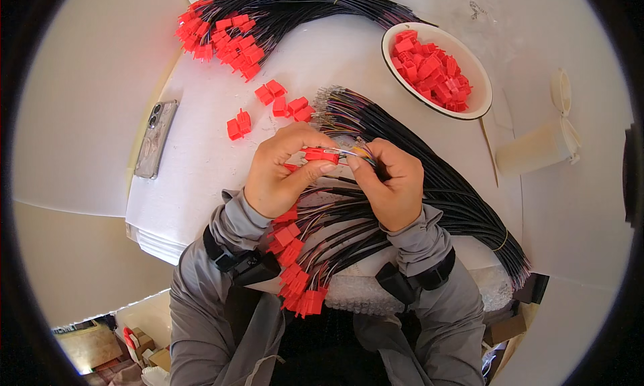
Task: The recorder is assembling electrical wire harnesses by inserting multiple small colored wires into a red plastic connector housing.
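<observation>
My left hand (282, 168) pinches a red plastic connector housing (322, 155) between thumb and fingers. Close beside it, my right hand (392, 181) grips the thin coloured wires (354, 151) at the end of a black cable, right at the housing's edge. Whether the wire ends sit inside the housing, I cannot tell. Beyond my hands lies a thick bundle of black cables (429, 151) with bare wire ends. Under and in front of my hands, several cables carry red housings (292, 279). A few loose red housings (274, 91) lie past my left hand.
A white bowl (477, 71) of red housings stands at the far right. Another cable bundle (295, 4) with red housings lies at the far edge. A phone (155, 139) rests at the left; a pale lidded container (533, 148) lies at the right. Bubble wrap (365, 295) covers the near edge.
</observation>
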A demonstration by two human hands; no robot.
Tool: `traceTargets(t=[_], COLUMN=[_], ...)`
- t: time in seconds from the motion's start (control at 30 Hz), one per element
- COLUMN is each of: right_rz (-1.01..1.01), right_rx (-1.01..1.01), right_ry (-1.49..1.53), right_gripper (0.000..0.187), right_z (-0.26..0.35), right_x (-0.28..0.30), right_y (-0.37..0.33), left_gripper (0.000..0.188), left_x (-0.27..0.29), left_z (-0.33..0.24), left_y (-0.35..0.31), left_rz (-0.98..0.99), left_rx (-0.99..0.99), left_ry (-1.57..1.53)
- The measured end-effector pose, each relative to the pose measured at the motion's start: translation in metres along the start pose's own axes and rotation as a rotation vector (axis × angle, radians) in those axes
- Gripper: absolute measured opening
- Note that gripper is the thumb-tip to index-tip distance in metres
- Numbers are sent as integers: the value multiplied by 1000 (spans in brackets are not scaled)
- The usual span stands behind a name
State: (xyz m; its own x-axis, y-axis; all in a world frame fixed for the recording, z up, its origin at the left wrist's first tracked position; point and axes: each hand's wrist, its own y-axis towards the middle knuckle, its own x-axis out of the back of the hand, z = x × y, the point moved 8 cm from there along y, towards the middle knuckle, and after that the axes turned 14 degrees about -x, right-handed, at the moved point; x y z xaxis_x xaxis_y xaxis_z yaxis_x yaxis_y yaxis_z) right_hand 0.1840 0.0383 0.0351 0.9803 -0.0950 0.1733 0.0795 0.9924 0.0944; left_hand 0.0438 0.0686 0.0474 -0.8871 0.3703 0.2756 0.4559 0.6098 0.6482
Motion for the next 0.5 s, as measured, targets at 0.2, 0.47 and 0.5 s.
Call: traceTargets(t=[0.2,0.47,0.5], right_rz=[-1,-6,-10], right_rx=[-9,-20,-29], right_ry=[-65,-12,25], right_gripper=[8,10,10], right_z=[2,-3,-5], right_x=[1,-2,-2], right_y=[0,1,1], left_gripper=[19,17,17], left_x=[-3,-1,-1], left_z=[0,-1,-1], left_y=[0,-1,0], left_rz=[34,-10,-15], left_rx=[-17,69,59], left_ry=[26,26,25])
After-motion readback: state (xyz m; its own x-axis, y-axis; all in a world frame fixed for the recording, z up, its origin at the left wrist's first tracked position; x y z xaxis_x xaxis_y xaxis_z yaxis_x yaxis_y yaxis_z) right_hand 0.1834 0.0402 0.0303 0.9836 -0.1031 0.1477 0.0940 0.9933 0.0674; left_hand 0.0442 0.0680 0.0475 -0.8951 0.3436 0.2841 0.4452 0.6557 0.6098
